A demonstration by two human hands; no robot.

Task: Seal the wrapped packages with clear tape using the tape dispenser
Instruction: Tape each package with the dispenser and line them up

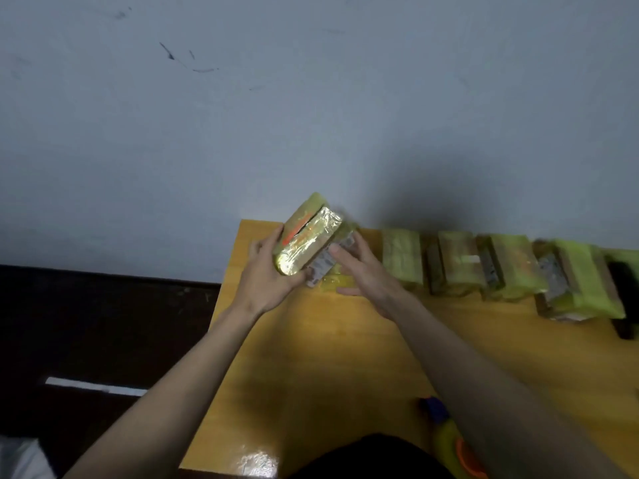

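Note:
My left hand (268,274) grips a yellow-wrapped package (309,236) from its left side, tilted above the far left corner of the yellow table (311,357). The wrap is glossy with orange print. Against the package's right side lies my right hand (359,271), its fingers straight along the printed face. A tape dispenser (449,440) with a yellow body and blue and orange parts lies at the table's near edge, partly hidden by my right forearm.
Several more wrapped packages (501,271) stand in a row along the back of the table against the grey wall. A dark object (624,299) sits at the far right. Left of the table is dark floor.

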